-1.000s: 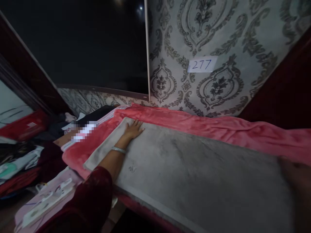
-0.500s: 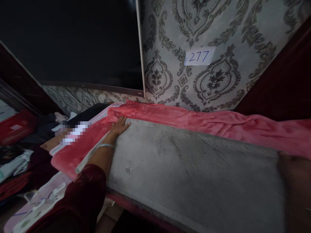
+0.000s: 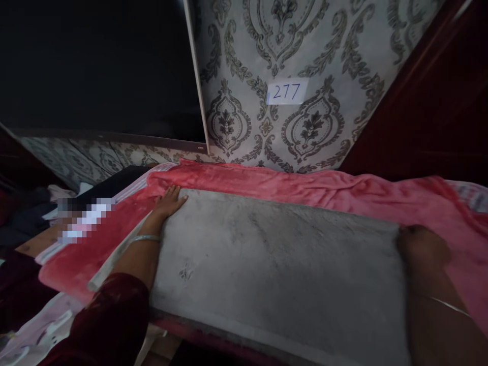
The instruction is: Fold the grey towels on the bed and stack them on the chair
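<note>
Head view: at six o'clock I see the grey cloth [image 3: 282, 269] laid mostly flat, creases unsmoothed; my left hand [image 3: 168, 204] spreads at its ten-o'clock corner, right hand [image 3: 425, 250] curls at two, grip unclear.

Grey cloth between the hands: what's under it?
A coral-pink plush blanket shows along the grey cloth's far and left edges, seemingly running beneath. Whatever lies under the middle is covered and cannot be seen.

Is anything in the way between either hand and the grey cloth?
Nothing visible: the left hand lies at the far left corner of the grey cloth, the right hand at its far right corner.
</note>
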{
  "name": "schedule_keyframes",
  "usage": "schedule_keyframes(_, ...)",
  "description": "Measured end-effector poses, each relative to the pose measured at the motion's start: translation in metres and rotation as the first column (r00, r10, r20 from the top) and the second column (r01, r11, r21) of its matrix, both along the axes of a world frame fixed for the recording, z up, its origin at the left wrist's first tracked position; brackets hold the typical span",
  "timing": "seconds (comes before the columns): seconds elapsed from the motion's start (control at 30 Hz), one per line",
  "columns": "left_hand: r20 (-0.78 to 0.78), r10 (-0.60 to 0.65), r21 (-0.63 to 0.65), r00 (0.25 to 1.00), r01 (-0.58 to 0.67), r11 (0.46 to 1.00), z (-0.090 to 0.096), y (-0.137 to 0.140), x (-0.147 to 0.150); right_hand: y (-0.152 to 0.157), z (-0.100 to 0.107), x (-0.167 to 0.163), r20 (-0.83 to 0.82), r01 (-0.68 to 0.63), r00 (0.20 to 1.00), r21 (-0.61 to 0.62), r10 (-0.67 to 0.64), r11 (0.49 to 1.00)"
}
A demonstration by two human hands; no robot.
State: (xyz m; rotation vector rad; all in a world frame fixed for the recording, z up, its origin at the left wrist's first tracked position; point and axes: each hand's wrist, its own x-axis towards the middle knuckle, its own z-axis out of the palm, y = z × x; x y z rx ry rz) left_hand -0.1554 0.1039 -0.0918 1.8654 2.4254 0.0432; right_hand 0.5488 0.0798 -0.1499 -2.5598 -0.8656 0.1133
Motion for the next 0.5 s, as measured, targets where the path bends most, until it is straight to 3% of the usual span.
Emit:
schedule_keyframes(0.07, 0.001, 0.010, 0.053, 1.000, -0.010, 0.999, 0.003, -0.002, 0.001, -0.006, 0.013, -0.012, 0.083, -0.038, 0.996, 0.087, 0.031, 0.995)
schedule_keyframes(0.13, -0.022, 0.041, 0.157, 0.999, -0.037, 0.987, 0.009, -0.005, 0.008, -0.011, 0.025, -0.032, 0.275, -0.219, 0.948, 0.189, 0.163, 0.957)
schedule_keyframes(0.17, -0.041, 0.045, 0.222, 0.998, -0.035, 0.974, 0.012, -0.006, 0.015, -0.012, 0.029, -0.044, 0.388, -0.353, 0.884, 0.192, 0.259, 0.916)
schedule_keyframes(0.23, -0.091, -0.029, 0.325, 0.995, 0.057, 0.944, 0.016, -0.007, 0.035, -0.011, 0.033, -0.069, 0.526, -0.580, 0.710, 0.062, 0.467, 0.812)
schedule_keyframes(0.3, -0.144, -0.229, 0.308, 0.963, 0.264, 0.914, 0.015, -0.008, 0.061, -0.008, 0.030, -0.091, 0.477, -0.678, 0.593, -0.139, 0.649, 0.722)
schedule_keyframes(0.37, -0.144, -0.417, 0.175, 0.897, 0.438, 0.882, 0.008, -0.007, 0.084, -0.005, 0.021, -0.104, 0.307, -0.706, 0.573, -0.287, 0.760, 0.648)
schedule_keyframes(0.43, -0.100, -0.493, 0.043, 0.864, 0.499, 0.866, -0.002, -0.005, 0.098, -0.003, 0.012, -0.106, 0.173, -0.716, 0.588, -0.343, 0.790, 0.608)
schedule_keyframes(0.5, -0.063, -0.495, -0.013, 0.867, 0.495, 0.869, -0.010, -0.004, 0.103, -0.001, 0.004, -0.102, 0.148, -0.719, 0.598, -0.337, 0.788, 0.608)
